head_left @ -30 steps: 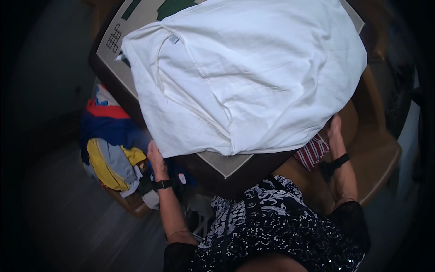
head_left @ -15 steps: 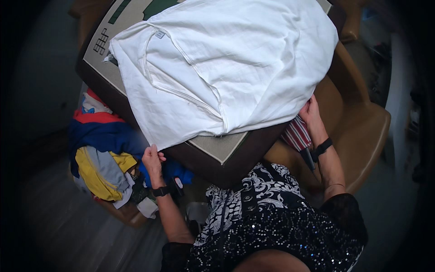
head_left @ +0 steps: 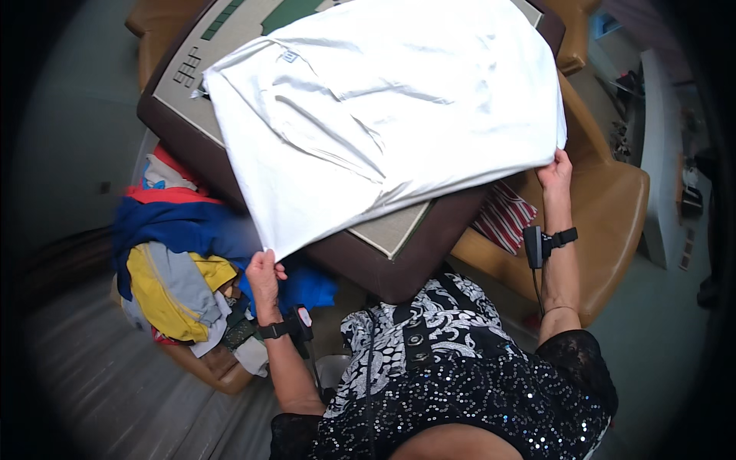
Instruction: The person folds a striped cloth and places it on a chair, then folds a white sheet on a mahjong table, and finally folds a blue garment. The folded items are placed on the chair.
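A white top [head_left: 452,84], with an open neckline and a small label inside it, is spread over a dark brown padded table with a patterned beige surface [head_left: 180,98]. At its near left corner, my left hand [head_left: 264,277] pinches the cloth and draws it out past the table edge. My right hand [head_left: 556,172] grips the opposite near corner, over the chair on the right. Between the two hands the lower edge runs taut and slanted. Folds remain around the neckline. Each wrist wears a black strap with a small box and cable.
To the left, a pile of clothes [head_left: 172,287] in yellow, grey, blue and red lies on a tan chair. Another tan leather chair [head_left: 606,222] stands at the right, with a red-and-white striped cloth [head_left: 504,218] on it. More tan chairs show behind the table.
My right hand has moved outward to the right and now holds the top's corner. The lower edge has been pulled straighter, and folds around the neckline have shifted. My left hand keeps its pinch.
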